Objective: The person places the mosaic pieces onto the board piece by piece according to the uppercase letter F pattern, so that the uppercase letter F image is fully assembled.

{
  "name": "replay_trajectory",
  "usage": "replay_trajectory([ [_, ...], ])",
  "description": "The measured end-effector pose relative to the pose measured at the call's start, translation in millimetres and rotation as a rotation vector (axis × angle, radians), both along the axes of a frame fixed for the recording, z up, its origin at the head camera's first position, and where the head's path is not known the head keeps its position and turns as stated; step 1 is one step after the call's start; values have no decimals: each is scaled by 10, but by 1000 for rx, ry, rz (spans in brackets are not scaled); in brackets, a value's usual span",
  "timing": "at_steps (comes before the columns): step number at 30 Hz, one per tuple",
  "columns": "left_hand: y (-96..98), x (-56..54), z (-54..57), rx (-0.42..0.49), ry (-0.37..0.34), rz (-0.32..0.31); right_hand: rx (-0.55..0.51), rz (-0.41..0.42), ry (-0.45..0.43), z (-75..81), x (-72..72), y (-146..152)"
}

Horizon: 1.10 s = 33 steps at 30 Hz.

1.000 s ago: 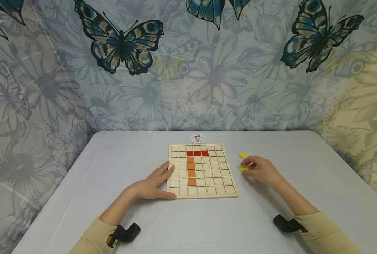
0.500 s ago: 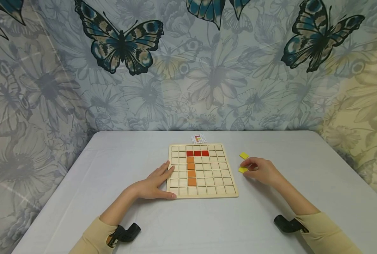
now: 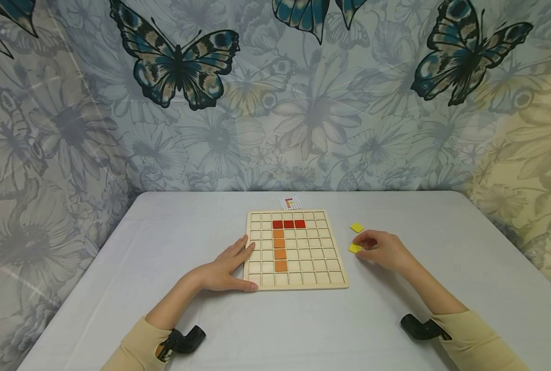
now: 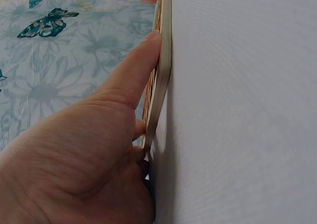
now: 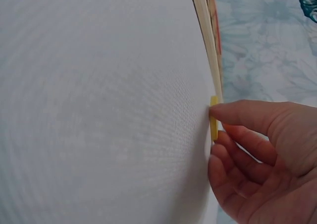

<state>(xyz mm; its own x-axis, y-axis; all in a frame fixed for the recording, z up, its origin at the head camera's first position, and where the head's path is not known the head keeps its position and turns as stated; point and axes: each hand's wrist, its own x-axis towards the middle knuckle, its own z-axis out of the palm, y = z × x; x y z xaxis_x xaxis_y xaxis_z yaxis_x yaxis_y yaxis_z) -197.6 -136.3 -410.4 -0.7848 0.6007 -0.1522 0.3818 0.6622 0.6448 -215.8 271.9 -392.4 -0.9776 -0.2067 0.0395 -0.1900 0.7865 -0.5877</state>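
Observation:
In the head view, a square wooden grid board (image 3: pixel 303 247) lies on the table, with three red tiles (image 3: pixel 288 224) in a row and three orange tiles (image 3: pixel 279 253) in a column below the leftmost red one. My left hand (image 3: pixel 221 267) rests against the board's left side with fingers spread and straight, its thumb at the near left corner. To the right of the board, my right hand (image 3: pixel 381 249) pinches a yellow tile (image 5: pixel 213 119) by its edges, low at the tabletop. Another yellow tile (image 3: pixel 356 227) lies just behind that hand.
Behind the board lies a small pattern card (image 3: pixel 290 202) with a printed grid. A white cloth (image 3: pixel 201 216) covers the table, which reaches back to a wall with butterflies (image 3: pixel 178 62). Black wrist cameras (image 3: pixel 187 340) stick out from both sleeves.
Over the first half second, my right hand and the yellow tile at its fingertips shifted slightly toward me. Since then, little has moved. My left hand and the board have stayed still.

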Motion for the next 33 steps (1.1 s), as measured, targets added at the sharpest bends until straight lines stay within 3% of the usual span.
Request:
replay_trajectory([
  [23,-3,-8,-20,-12,10,1,6,-16,17,21,-33,-15],
  [33,-7,-8,-28,-12,11,-1,-60,-18,-15,40,-79,-122],
])
